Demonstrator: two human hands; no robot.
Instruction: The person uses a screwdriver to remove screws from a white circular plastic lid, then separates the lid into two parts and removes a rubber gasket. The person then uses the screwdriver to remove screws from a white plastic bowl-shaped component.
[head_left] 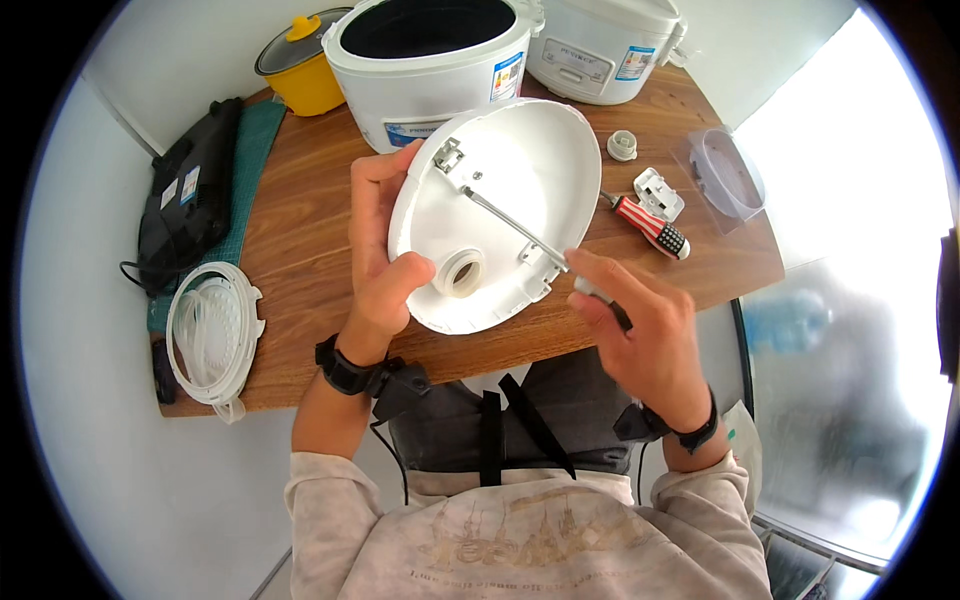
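A white rice cooker lid shell (520, 180) is tilted up over the table edge with its hollow inside facing me. My left hand (380, 245) grips its left rim, the thumb on the inner side near a round white collar (461, 273). In my right hand (640, 325) is a screwdriver (515, 227), its handle mostly hidden by the fingers. The long metal shaft slants across the shell, and the tip is by the inner wall below a metal hinge bracket (448, 155). Whether the tip touches a screw I cannot tell.
Behind the shell stand an open white cooker body (430, 85), a second white cooker (600, 50) and a yellow pot (305, 85). To the right lie a red-handled screwdriver (650, 225), small white parts (658, 195) and a clear tray (728, 175). At left are a white ring-shaped lid (215, 335) and a black device (190, 190).
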